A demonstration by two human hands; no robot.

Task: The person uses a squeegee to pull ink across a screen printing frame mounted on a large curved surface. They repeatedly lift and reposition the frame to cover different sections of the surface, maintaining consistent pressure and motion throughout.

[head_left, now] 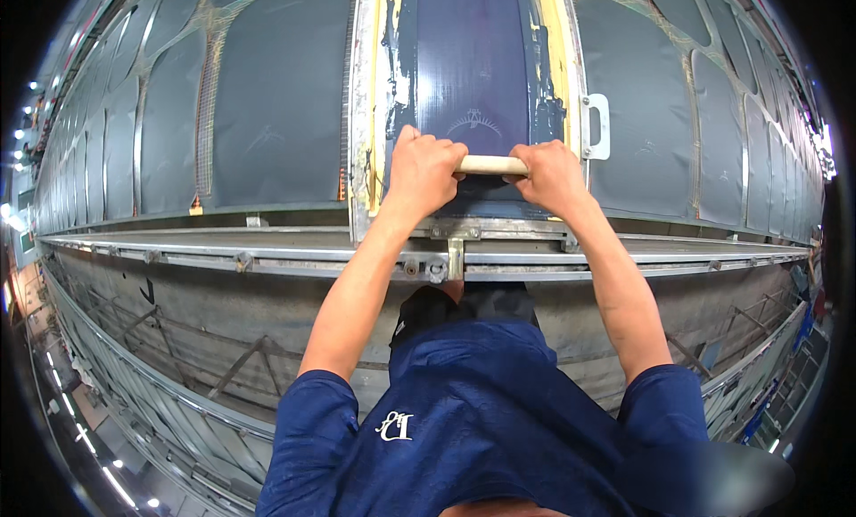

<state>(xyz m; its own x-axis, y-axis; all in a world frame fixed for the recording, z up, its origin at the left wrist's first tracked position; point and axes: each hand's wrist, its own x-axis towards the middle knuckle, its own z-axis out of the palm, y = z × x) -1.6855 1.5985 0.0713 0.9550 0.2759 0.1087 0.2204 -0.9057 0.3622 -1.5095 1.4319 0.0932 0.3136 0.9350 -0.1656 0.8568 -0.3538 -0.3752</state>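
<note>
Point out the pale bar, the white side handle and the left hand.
Pale bar (492, 165): head view, middle of its bare stretch.
White side handle (604, 128): head view, its outer grip.
Left hand (425, 171): head view, back of the hand.

Cannot see either end of the wooden bar (490, 165), wrapped inside the left hand (426, 173) and the right hand (551, 178). Cannot follow the metal frame (359, 160) far ahead of both hands, cut by the top edge. Unable to make out the detail of the faint pale mark (474, 122) just ahead of the hands. Cannot see most of the black shorts (424, 310) behind the hands, under the blue shirt (499, 410). Unable to see past the grey blur (722, 478) well behind the right hand.
</note>
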